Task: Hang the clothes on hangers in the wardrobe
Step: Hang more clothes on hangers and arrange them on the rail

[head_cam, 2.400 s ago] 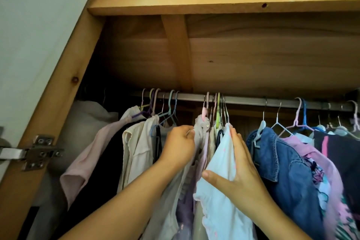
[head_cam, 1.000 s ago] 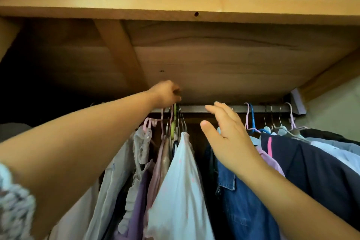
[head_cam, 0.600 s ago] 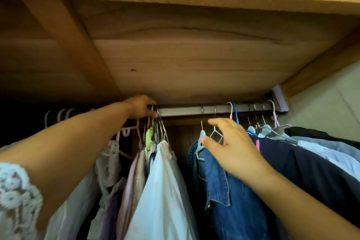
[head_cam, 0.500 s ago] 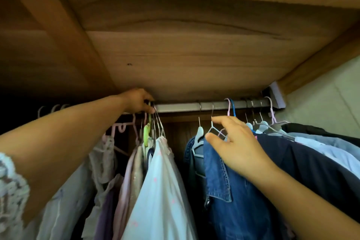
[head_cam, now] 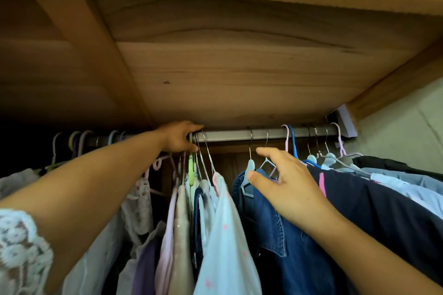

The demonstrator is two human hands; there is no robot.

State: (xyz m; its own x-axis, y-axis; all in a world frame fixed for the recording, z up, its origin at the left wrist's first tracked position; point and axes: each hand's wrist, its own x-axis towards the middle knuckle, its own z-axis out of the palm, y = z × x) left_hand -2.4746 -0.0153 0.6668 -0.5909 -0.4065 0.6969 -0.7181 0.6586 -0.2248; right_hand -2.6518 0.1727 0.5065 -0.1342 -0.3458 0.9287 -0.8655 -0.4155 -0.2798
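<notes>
Reaching up under the shelf board point(head_cam: 239, 74), my left hand point(head_cam: 178, 136) curls its fingers over the metal rail point(head_cam: 239, 133), right where a bunch of wire hanger hooks point(head_cam: 203, 148) crowds against it; whether I pinch one of those hooks or only the rail I cannot tell. Just below hang the green hanger point(head_cam: 191, 171) and the white top with pink dots point(head_cam: 225, 235), packed tight against pale pink and beige garments on their left edge. My right hand point(head_cam: 280, 184) is spread, fingers straight and relaxed, resting on the collar of the denim jacket point(head_cam: 275, 235) and gripping nothing; its thumb lies beside the pale blue hanger point(head_cam: 249, 175) that carries the jacket. Between my two hands a bare stretch of rail shows, with a dark gap under it between the white top and the jacket. To the right of the jacket a dark navy garment point(head_cam: 383, 211) and lighter blue ones press close together up to the rail's end bracket point(head_cam: 344, 123) at the wardrobe's side. On the left, a few hooks hang in shadow, more loosely spaced. A lace sleeve point(head_cam: 21, 251) edges my left arm.
</notes>
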